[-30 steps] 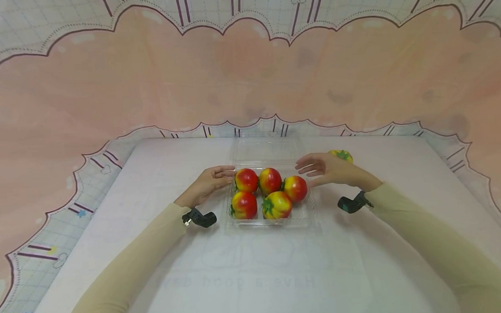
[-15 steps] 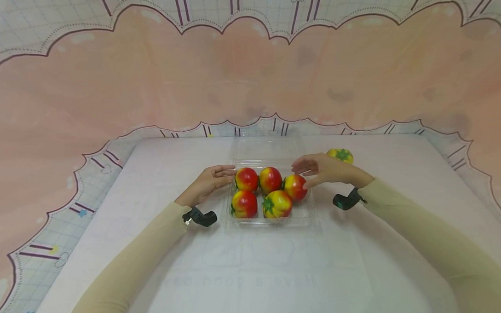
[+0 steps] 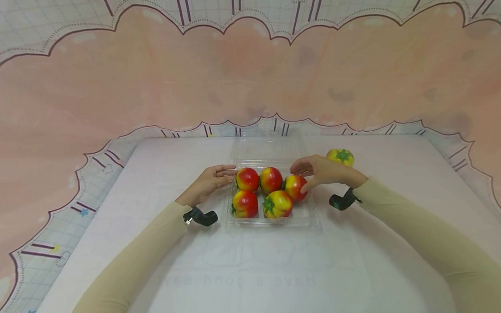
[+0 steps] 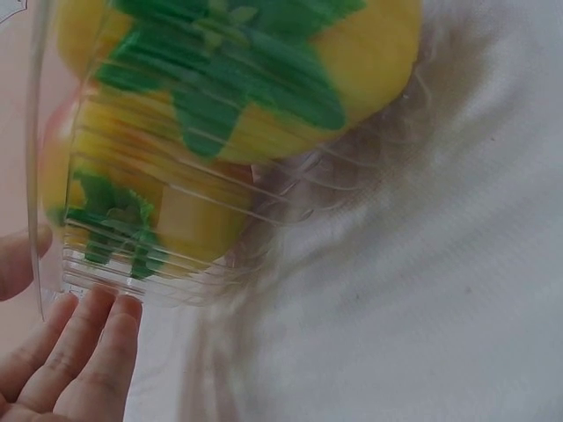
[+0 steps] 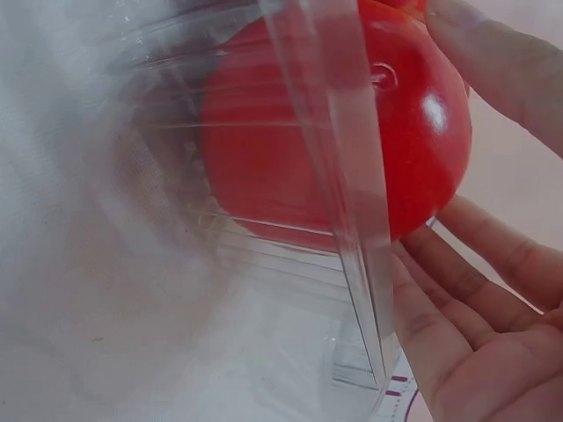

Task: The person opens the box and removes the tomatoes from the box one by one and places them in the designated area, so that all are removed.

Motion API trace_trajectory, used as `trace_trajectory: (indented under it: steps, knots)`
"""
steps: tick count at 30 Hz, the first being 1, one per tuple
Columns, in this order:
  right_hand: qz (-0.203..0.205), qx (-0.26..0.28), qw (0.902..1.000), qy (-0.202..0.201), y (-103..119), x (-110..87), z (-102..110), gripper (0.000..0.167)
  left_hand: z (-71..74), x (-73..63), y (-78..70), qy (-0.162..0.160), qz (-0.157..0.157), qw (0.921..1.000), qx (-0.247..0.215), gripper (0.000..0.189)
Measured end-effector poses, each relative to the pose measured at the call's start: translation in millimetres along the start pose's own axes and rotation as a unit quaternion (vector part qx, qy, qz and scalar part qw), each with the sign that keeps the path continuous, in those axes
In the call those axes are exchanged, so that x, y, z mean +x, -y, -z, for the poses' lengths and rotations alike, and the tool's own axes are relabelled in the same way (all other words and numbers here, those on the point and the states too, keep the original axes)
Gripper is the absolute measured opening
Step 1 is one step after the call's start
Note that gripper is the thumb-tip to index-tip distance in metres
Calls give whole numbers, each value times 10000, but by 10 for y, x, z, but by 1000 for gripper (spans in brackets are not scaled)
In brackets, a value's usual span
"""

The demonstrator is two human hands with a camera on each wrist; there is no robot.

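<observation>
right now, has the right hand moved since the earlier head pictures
Yes. Against the clear container, the right hand has shifted left in the head view, and now partly overlaps the rightmost fruit inside.

Five glossy red-and-yellow fruits (image 3: 271,180) sit in a clear plastic box (image 3: 304,211), lid (image 3: 268,149) open.

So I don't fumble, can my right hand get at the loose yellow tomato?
Probably yes, once your right hand leaves the boxed red tomato; the yellow tomato lies uncovered on the tablecloth just beyond.
</observation>
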State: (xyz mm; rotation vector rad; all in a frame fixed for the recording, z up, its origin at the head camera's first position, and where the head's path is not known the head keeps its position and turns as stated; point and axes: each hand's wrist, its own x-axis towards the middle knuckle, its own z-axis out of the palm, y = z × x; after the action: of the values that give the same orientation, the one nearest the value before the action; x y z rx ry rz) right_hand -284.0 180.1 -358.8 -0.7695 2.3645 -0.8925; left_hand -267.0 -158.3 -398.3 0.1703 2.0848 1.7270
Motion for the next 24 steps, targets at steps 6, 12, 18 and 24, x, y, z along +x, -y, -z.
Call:
trace_trajectory:
  steps: [6,12,18,24]
  knots:
    - [-97,-331,9994,-83,46,15,-29,62,-1,6,-3,-12,9,10000,36,51]
    - [-208,-524,9983,-151,78,17,-49,58,2,4,-8,-11,17,10000,-19,50]
    - [-231,-499,9984,-147,68,12,-41,53,5,2,-11,17,-32,10000,0,50]
    - [-94,-325,9994,-54,36,4,-17,51,6,0,-9,-1,-3,10000,48,50]
